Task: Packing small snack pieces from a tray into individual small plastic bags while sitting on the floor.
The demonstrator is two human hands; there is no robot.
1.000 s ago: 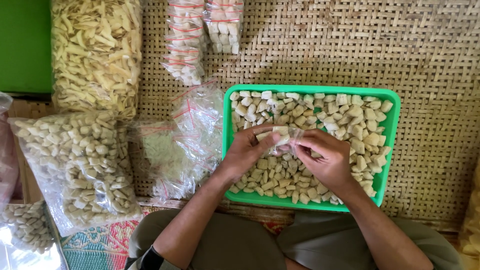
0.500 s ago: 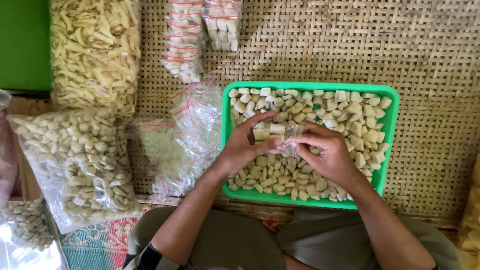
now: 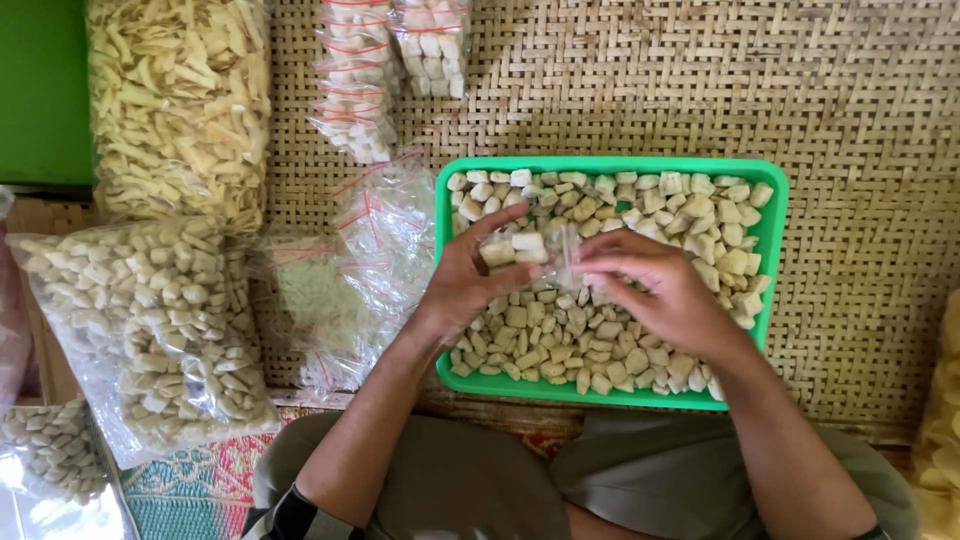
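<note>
Over the green tray, the small clear packet of pale cubes now sits lower in the left hand, fingers clamped round it, while the right hand pinches its mouth shut: filling looks finished, sealing under way.

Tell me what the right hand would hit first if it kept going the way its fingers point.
The right hand points left, toward the left hand. First in line is the small clear bag of pale pieces that both hands pinch over the green tray, then the left hand's fingers.
</note>
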